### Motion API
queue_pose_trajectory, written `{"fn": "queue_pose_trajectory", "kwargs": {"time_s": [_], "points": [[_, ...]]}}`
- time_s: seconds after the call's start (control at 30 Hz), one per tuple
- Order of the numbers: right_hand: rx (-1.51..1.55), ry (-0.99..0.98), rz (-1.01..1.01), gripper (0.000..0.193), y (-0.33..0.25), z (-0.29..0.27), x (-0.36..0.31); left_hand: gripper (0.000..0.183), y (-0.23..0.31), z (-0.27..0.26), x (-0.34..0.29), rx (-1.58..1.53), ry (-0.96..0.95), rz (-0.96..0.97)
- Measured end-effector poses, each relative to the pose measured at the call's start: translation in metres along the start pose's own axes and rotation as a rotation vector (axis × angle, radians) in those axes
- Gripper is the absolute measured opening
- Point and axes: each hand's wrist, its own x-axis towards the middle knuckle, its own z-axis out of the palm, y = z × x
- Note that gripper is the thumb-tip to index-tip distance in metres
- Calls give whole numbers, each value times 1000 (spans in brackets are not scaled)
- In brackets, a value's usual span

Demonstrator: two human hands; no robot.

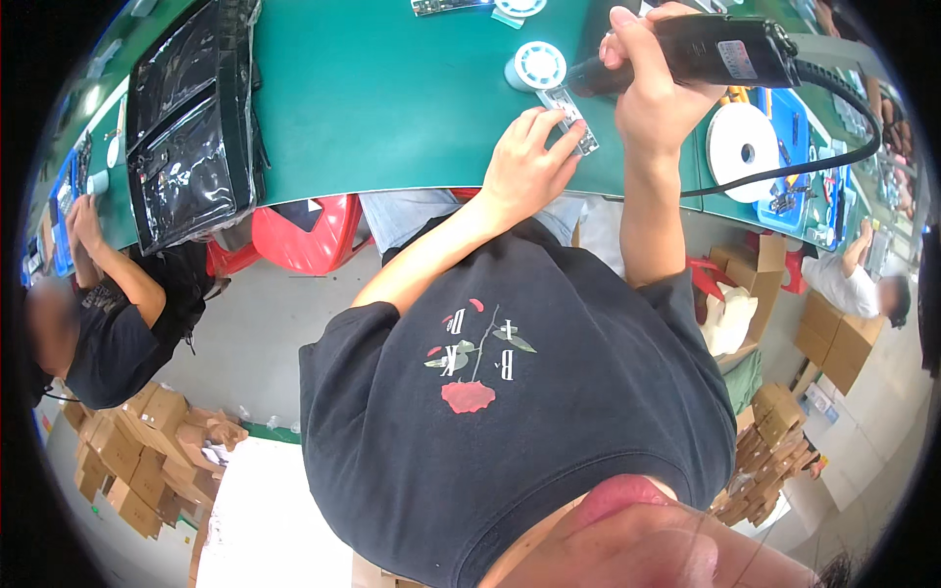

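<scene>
My left hand point(534, 162) has its fingers closed on a small, narrow circuit board point(561, 101), which lies on the green tabletop. Wrapped in my right hand point(652, 93) is a black hot air gun point(698, 51), its dark nozzle directed left, close above the board's upper end. A thick black cord point(838, 88) runs from the tool's back end and curves down to the table's near edge. Just beyond the board stands a white and pale blue spool point(539, 67). My fingers partly hide the board, so its details cannot be made out.
Black bags in clear plastic point(186, 137) lie at the left of the green table point(382, 108). A white reel point(725, 147) and a blue tray point(784, 127) with tools sit at the right. Co-workers sit on both sides. Red stools point(304, 235) and cardboard boxes point(132, 461) stand below.
</scene>
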Motion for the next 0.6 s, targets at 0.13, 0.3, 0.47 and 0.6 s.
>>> {"fn": "queue_pose_trajectory", "kwargs": {"time_s": [0.13,0.3,0.47,0.6], "points": [[-26,-3,-3,22,2,6,-2,48,1,-1,1,-17,2,-7],[-130,-89,-83,20,13,-1,-5,43,2,-2,0,-31,-1,-11],[-141,-137,-123,20,14,0,-8,41,2,-2,0,-35,-17,-20],[-57,-213,-182,27,24,-8,-8,40,1,-2,2,-28,-7,-13]]}}
